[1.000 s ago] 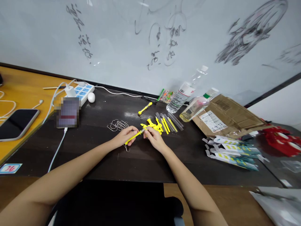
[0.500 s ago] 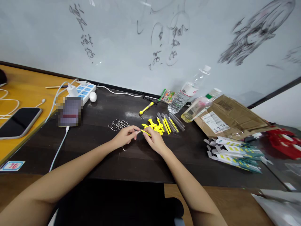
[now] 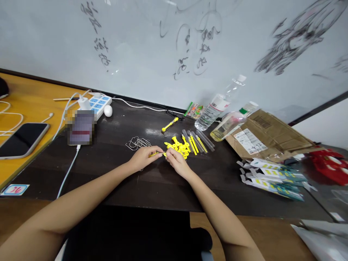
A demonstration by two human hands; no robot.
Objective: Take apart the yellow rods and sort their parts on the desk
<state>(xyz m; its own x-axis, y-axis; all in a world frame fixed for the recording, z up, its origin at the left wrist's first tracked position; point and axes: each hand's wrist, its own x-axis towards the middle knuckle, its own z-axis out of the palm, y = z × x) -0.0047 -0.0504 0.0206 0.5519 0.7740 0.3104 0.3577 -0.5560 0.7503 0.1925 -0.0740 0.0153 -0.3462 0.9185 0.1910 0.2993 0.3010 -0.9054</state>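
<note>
My left hand (image 3: 144, 158) and my right hand (image 3: 176, 161) meet over the dark desk (image 3: 152, 185), fingers pinched together on a small yellow stick-like piece (image 3: 155, 154) held between them. Just beyond my right fingers lies a heap of yellow plastic pieces (image 3: 178, 145), with several clear tubes (image 3: 198, 142) holding yellow sticks to its right. A bunch of wire clips (image 3: 137, 143) lies beyond my left hand. One more yellow piece (image 3: 169, 125) lies alone farther back.
A brown parcel (image 3: 268, 136) and two plastic bottles (image 3: 217, 108) are at the right, with printed packets (image 3: 272, 175) in front. A power strip (image 3: 95, 105), a cable (image 3: 67, 170), a white egg-shaped object (image 3: 108, 111) and a phone (image 3: 21, 139) are at the left. A whiteboard (image 3: 174, 43) stands behind.
The long yellow piece that slanted from my left hand has been drawn in between both hands; only a short end shows now. Both hands have closed together.
</note>
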